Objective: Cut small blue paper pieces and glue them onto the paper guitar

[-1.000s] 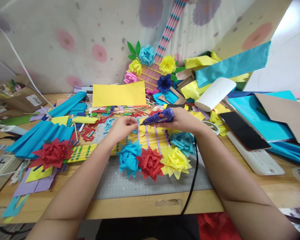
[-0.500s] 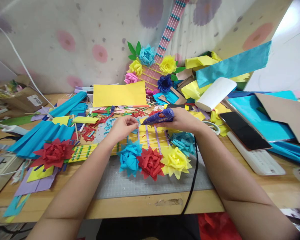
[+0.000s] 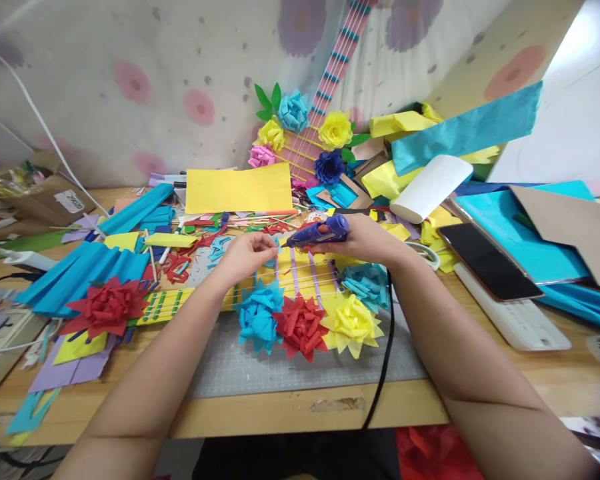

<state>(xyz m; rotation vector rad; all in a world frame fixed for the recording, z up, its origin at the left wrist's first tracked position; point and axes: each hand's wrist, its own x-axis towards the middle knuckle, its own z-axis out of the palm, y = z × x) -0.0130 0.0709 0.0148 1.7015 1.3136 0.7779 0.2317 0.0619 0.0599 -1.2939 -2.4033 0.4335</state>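
My right hand [image 3: 363, 239] is closed around a blue glue gun [image 3: 320, 231], whose nozzle points left toward the fingertips of my left hand [image 3: 250, 257]. Those fingers are pinched together; whatever they hold is too small to make out. Beneath both hands lies a yellow paper guitar [image 3: 305, 272] with purple strips and pale strings, its neck running left under my left forearm. Along its near side sit a blue flower [image 3: 261, 317], a red flower [image 3: 301, 327] and a yellow flower [image 3: 353, 323]. A teal flower [image 3: 366, 287] is by my right wrist.
A black cord [image 3: 387, 360] hangs over the front edge of the grey cutting mat [image 3: 300, 373]. Behind stands a pink paper guitar [image 3: 325, 100]. Yellow card [image 3: 239, 189] and paper scraps lie beyond my hands. A phone [image 3: 490, 261] is at right, a red flower [image 3: 111, 307] at left.
The glue gun and my right hand have shifted very slightly up. My left hand stays in nearly the same place, fingers still pinched.
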